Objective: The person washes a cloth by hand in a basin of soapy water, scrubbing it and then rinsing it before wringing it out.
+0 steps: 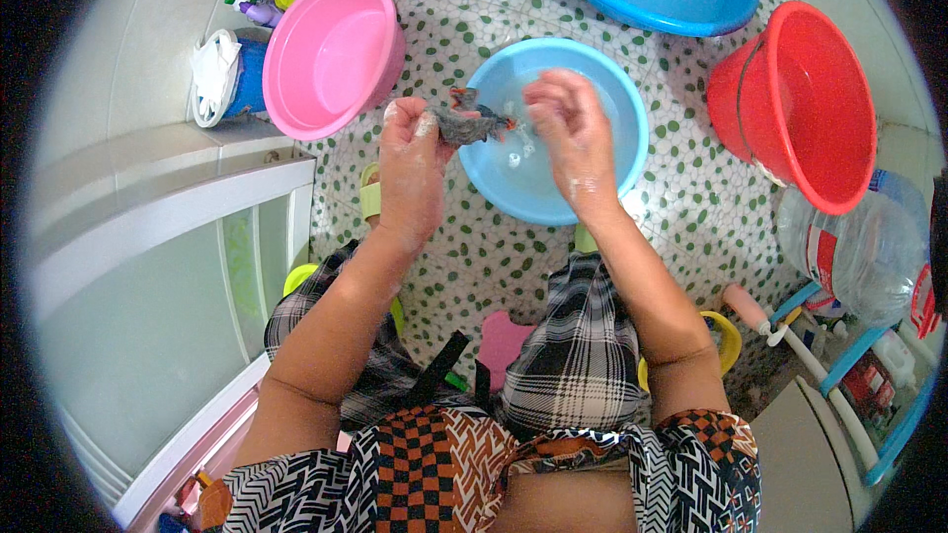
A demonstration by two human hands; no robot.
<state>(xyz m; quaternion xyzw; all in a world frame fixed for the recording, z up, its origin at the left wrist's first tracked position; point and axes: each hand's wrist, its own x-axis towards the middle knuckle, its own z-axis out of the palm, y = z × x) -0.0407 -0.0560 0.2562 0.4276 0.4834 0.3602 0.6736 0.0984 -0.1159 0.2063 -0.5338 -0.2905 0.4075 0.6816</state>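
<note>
Pinched in my left hand (413, 163) is a small grey cloth item (466, 126) with orange-red edging, bunched and hanging out to the right. It could be a sock, but its shape is too crumpled to tell. My right hand (574, 137) is raised over a light blue plastic basin (635, 155), its fingers loosely curled and apart with nothing visible in them. Patches of white suds cling to both hands. Cloudy water with some foam fills the basin, and the cloth's right end overhangs it.
A pink basin (278, 81) stands at the left by a blue bin (252, 78). A larger blue basin (711, 22) is at the far side. To the right are a red bucket (740, 100) and a large clear plastic bottle (866, 252). The floor (474, 266) has a green-and-white pebble pattern.
</note>
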